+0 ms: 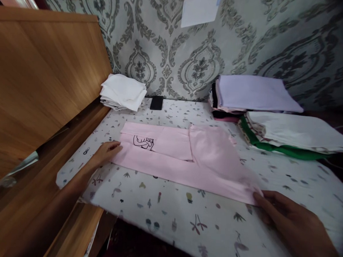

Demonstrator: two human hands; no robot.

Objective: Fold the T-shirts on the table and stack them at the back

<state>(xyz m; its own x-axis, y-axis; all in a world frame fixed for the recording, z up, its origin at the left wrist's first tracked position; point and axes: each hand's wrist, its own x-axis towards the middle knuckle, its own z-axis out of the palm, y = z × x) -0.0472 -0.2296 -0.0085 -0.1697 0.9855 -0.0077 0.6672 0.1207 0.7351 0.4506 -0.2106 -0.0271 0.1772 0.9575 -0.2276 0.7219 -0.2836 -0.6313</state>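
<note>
A pink T-shirt (pixel 169 165) with a black line drawing lies partly folded on the patterned white cloth. Its left end is pinched by my left hand (pixel 108 152), fingers closed at the near corner. At the opposite end, my right hand (pixel 289 219) grips the near right corner between thumb and fingers; some of those fingers are hidden beneath the hand. One sleeve part lies spread over the right portion of the shirt.
White folded clothes (pixel 123 91) are stacked at the back left beside a black phone-like object (pixel 156 102). Two piles stand at the right, one topped by a lilac garment (pixel 255 93), the other by a white garment (pixel 299 130). A wooden panel (pixel 43 82) rises at left.
</note>
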